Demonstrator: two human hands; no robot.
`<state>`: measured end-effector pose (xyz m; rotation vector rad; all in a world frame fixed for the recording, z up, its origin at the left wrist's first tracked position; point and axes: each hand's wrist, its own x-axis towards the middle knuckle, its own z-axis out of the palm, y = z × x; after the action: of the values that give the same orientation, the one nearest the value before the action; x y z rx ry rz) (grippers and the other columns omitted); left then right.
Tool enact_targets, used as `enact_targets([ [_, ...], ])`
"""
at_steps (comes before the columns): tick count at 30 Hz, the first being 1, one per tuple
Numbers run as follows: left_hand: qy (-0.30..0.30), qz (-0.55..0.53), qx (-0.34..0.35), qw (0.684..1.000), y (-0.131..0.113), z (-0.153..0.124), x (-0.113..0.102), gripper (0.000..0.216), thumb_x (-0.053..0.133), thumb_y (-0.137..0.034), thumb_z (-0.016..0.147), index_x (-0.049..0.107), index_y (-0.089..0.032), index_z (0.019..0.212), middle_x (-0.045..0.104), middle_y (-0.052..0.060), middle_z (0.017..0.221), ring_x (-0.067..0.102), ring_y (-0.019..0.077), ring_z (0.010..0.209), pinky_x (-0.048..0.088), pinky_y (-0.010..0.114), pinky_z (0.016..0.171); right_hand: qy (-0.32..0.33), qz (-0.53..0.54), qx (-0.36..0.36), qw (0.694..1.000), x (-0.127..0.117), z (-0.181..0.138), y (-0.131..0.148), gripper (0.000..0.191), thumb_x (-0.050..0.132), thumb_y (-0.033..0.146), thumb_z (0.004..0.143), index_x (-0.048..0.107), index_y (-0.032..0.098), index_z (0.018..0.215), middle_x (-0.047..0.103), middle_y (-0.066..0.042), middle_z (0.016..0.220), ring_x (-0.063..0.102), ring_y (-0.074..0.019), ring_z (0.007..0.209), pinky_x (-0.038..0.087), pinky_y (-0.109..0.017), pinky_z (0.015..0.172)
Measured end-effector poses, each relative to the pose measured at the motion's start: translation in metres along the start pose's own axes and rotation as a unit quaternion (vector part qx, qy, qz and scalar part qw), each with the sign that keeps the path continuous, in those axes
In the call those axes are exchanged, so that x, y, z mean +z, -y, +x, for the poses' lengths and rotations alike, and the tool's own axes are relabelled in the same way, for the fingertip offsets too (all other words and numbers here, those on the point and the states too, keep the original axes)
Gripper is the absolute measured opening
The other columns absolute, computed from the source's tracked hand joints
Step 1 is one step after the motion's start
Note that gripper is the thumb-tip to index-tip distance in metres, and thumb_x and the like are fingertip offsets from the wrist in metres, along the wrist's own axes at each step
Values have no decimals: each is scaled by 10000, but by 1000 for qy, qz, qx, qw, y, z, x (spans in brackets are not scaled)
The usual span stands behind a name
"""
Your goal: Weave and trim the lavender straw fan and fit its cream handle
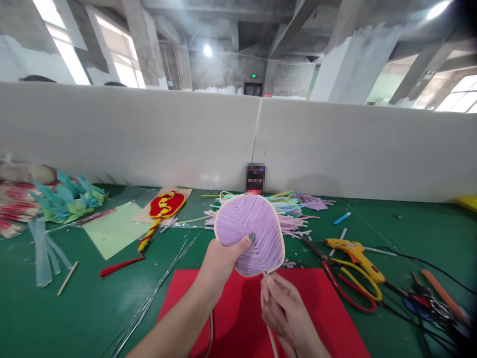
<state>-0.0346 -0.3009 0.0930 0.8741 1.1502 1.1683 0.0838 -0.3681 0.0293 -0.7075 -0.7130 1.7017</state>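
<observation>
A round lilac fan (250,232), its face covered in rows of purple chenille stems with a pale wooden rim, is held upright above a red felt sheet (328,318). My left hand (222,263) grips the fan's left lower edge, thumb pressed on its face. My right hand (283,308) is closed around the thin wooden handle (271,339) just under the fan.
On the green table lie a pile of pastel chenille stems (290,211), a yellow glue gun (354,253), red and yellow scissors (348,286), cables, a red-and-yellow tasselled ornament (164,206), teal paper flowers (70,199), wires and a white partition wall (238,139).
</observation>
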Motion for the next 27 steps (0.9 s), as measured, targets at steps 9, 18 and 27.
enact_targets([
  [9,57,-30,-1,998,-1,-2,-2,444,765,-325,563,676,-112,942,689,122,988,639,240,902,481,355,848,104,163,90,977,-13,0,-11,317,679,437,687,484,199,608,207,156,185,49,-14,172,93,-126,234],
  [18,-13,36,42,998,-2,-8,3,331,724,-292,608,693,-140,900,711,79,922,653,216,850,511,310,764,63,75,49,994,-7,1,2,301,621,447,746,495,192,646,215,157,225,68,-18,187,91,-134,237],
  [27,-47,60,72,994,6,-6,3,304,707,-298,627,692,-147,890,717,60,890,655,205,818,511,281,718,-110,-311,-96,939,-3,-5,9,335,544,463,790,476,188,611,286,79,464,247,-64,431,196,-210,418],
])
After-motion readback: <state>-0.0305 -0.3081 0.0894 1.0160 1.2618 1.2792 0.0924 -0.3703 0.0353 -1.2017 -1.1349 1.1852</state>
